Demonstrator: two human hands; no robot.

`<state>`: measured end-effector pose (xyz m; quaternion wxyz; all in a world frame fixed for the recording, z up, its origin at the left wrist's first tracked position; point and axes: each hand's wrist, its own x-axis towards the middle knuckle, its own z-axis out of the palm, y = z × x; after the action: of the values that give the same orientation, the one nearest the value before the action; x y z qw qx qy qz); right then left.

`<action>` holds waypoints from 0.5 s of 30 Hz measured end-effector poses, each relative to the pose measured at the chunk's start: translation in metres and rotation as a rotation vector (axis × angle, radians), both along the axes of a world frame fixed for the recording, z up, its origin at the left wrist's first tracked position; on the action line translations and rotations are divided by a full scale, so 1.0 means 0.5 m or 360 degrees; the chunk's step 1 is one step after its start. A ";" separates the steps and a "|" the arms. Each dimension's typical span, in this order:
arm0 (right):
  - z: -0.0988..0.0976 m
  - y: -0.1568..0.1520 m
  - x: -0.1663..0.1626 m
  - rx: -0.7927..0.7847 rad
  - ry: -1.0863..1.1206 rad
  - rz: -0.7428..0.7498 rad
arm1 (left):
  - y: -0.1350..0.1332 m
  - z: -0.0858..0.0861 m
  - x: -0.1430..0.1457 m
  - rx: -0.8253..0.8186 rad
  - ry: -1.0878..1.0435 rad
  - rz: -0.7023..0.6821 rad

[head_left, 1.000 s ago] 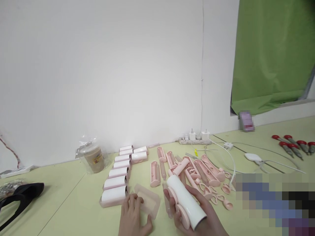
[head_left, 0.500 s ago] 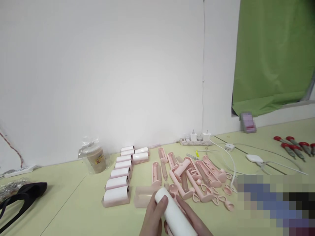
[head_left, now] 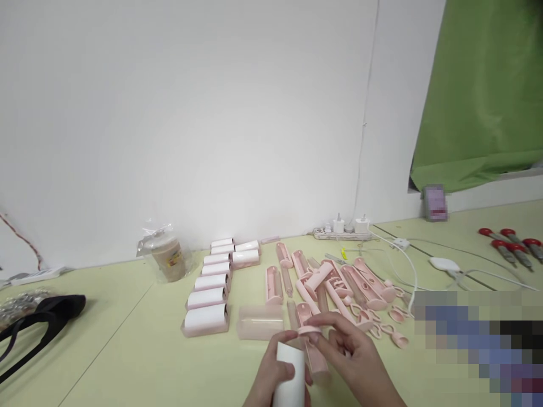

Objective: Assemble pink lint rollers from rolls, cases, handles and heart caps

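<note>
My left hand (head_left: 271,370) is wrapped round a smooth white tube-like piece (head_left: 292,377), its thumb lying across the front; the lower end runs out of view. My right hand (head_left: 356,353) pinches a small round pink cap (head_left: 309,329) between thumb and fingertips, just beyond the tube's upper end. A pink trough-shaped part (head_left: 316,359) shows between the hands, partly hidden by them. Left of them lies a clear, pinkish plastic case (head_left: 259,323). More pink trough-shaped holders (head_left: 274,285) and small pink spoons (head_left: 399,339) lie beyond my right hand.
White-topped pinkish cases (head_left: 206,317) stand in rows at left. Behind them is a bagged tub (head_left: 168,260). A power strip (head_left: 335,233) with white cables (head_left: 413,282) lies along the wall. Red-handled tools (head_left: 515,249) lie far right, a black strap (head_left: 63,311) far left.
The white piece has turned more upright and moved slightly left in my left hand. My right hand has left its side and now pinches the pink cap. The view has shifted slightly.
</note>
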<state>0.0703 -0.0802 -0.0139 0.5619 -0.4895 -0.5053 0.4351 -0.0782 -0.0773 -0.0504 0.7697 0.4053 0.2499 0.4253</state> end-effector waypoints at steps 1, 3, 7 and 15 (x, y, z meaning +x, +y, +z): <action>0.005 -0.003 0.001 0.0037 -0.0061 -0.0023 | 0.001 -0.007 0.006 0.0015 0.0049 -0.0042; 0.006 -0.007 0.001 0.0025 -0.0140 0.0097 | 0.002 -0.013 0.015 -0.0008 0.0126 -0.0102; -0.010 -0.011 0.005 -0.0074 -0.0211 0.0526 | 0.000 -0.005 0.017 -0.0049 0.0088 -0.0036; -0.029 -0.027 -0.008 0.0121 -0.0411 0.0523 | -0.005 -0.012 0.026 -0.0021 0.0014 0.0221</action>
<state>0.0662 -0.0937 -0.0286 0.4320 -0.4308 -0.6622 0.4351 -0.0652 -0.0798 -0.0564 0.7398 0.3837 0.2837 0.4743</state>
